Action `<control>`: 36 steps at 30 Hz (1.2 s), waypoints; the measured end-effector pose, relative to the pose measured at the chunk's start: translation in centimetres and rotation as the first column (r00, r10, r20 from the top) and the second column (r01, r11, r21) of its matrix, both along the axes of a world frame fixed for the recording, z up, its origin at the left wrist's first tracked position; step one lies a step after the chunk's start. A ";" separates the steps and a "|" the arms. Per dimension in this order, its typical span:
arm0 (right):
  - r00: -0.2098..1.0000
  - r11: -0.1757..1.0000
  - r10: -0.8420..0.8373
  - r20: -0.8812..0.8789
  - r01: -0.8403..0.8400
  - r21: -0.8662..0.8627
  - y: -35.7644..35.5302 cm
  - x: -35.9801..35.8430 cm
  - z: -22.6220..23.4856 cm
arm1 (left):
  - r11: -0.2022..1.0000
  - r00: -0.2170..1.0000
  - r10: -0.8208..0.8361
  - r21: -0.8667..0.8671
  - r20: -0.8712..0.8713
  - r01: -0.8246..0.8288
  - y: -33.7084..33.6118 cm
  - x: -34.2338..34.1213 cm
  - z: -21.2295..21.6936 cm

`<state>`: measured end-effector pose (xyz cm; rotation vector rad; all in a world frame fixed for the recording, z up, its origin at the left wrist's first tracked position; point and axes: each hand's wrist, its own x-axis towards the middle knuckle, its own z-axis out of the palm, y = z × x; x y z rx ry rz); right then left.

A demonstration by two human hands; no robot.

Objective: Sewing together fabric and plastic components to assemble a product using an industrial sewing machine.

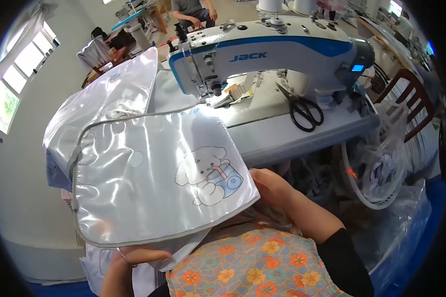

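A pale bench (pixel 292 133) carries a white-and-blue sewing machine (pixel 277 54) and black scissors (pixel 305 111), beyond both hands. The right hand (pixel 272 187) pinches the white printed fabric piece (pixel 153 173) at its right edge; the left hand (pixel 134 257) holds its lower hem. Bright windows (pixel 15 81) lie far left.

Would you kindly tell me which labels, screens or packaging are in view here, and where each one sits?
Screen: small lit blue rectangle on the sewing machine's right end.
Logo: blue lettering on the machine's white arm.
Print: cartoon puppy with a blue cup, on the shiny white fabric.
Plastic bags: clear, crumpled, right of the table.
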<state>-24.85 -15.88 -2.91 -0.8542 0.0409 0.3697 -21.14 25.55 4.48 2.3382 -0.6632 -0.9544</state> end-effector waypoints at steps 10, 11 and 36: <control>0.941 0.756 0.235 0.242 -0.021 -0.654 8.0 4.3 -2.1 | 0.271 0.670 0.674 -0.740 -0.312 -0.616 2.3 7.9 2.6; 0.954 0.802 0.231 0.189 -0.077 -0.593 8.3 4.0 -2.8 | 0.472 0.689 0.725 -0.721 -0.012 -0.508 2.5 8.2 3.8; 0.422 0.412 0.582 0.695 0.584 -0.699 8.6 2.3 -5.8 | 0.855 0.524 -0.251 -0.068 0.814 0.515 -24.1 21.7 -4.7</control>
